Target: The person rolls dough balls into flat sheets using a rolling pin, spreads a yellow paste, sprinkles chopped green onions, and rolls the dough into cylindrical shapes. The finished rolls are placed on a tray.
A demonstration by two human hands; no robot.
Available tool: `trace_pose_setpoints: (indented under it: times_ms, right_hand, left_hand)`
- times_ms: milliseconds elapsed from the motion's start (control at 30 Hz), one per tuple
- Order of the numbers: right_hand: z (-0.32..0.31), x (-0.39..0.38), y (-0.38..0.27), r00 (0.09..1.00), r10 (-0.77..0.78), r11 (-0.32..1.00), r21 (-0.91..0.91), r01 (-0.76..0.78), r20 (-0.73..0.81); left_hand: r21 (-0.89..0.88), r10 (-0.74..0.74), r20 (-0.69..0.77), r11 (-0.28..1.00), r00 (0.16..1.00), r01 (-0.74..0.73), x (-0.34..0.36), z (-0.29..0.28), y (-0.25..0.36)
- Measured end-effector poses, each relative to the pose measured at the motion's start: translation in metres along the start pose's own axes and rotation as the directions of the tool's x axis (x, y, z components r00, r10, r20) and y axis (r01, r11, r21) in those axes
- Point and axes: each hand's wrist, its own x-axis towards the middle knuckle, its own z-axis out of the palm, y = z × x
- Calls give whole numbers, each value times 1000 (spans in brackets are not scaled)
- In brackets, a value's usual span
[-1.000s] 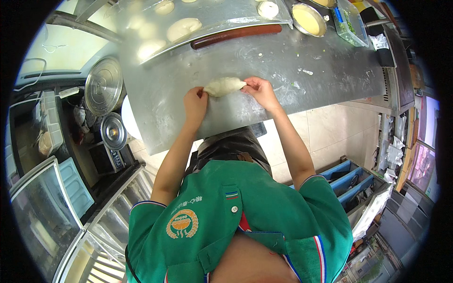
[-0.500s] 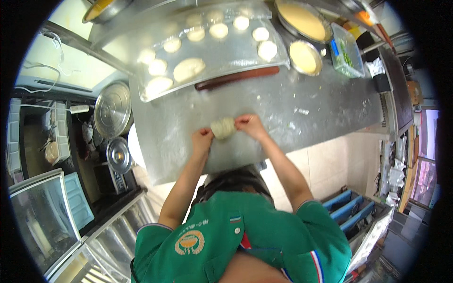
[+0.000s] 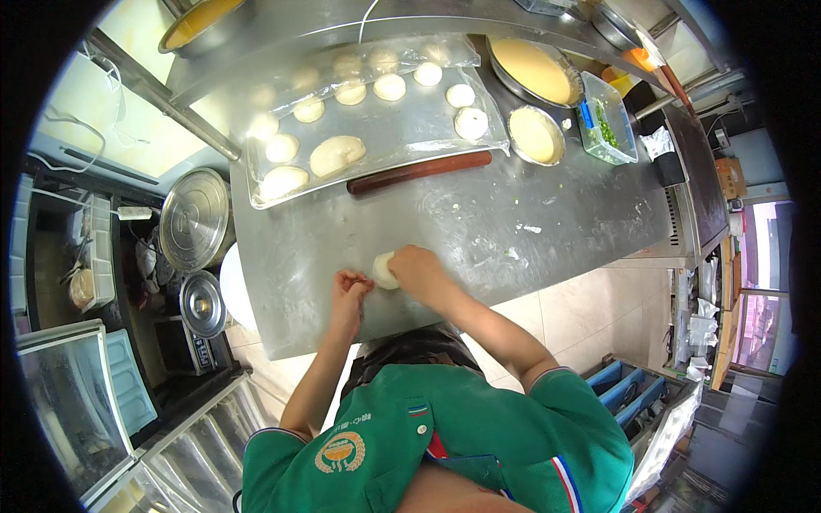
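A small piece of pale dough (image 3: 382, 271) rests on the metal worktop (image 3: 316, 248) in front of me. My right hand (image 3: 416, 272) is closed over its right side, and the fingers hide part of it. Just left of the dough is my left hand (image 3: 349, 295), its fingers loosely bent and apart, with nothing visible in them. Beyond my hands a dark red-brown rolling pin (image 3: 419, 172) lies along the front edge of a metal tray (image 3: 402, 128). Several round dough pieces (image 3: 389, 87) sit on that tray, the back ones under clear plastic film (image 3: 295, 94).
At the back right stand a large bowl of yellowish batter (image 3: 534, 70), a smaller bowl (image 3: 535, 135) and a clear tub of chopped greens (image 3: 607, 128). Metal lids (image 3: 195, 219) stand left of the worktop. A shelf edge (image 3: 291, 47) overhangs the back.
The dough was stretched between both hands; now it is a compact piece. My right hand has moved left over it, and my left hand has let go and shifted slightly nearer me.
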Motion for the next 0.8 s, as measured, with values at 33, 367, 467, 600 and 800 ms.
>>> trace_pose_setpoints:
  times_ms: [33, 367, 467, 600, 800]
  right_hand:
    - [14, 2, -3, 999, -26, 993, -119, 22, -33]
    - [8, 18, -5, 987, 1, 993, 113, -19, 160]
    - [9, -21, 9, 921, 202, 947, 306, -97, -332]
    - [69, -41, 49, 876, 48, 986, -115, -117, -480]
    - [44, -56, 147, 816, 68, 910, -299, -286, -574]
  left_hand:
    - [196, 46, -4, 980, 999, -45, 1, 9, 0]
    - [786, 325, 65, 566, 943, -249, 39, 2, 0]
    - [664, 197, 84, 720, 977, -202, 63, 13, 7]
    - [863, 366, 288, 301, 885, -405, 67, 29, -8]
    - [903, 342, 302, 196, 890, -382, 63, 15, -2]
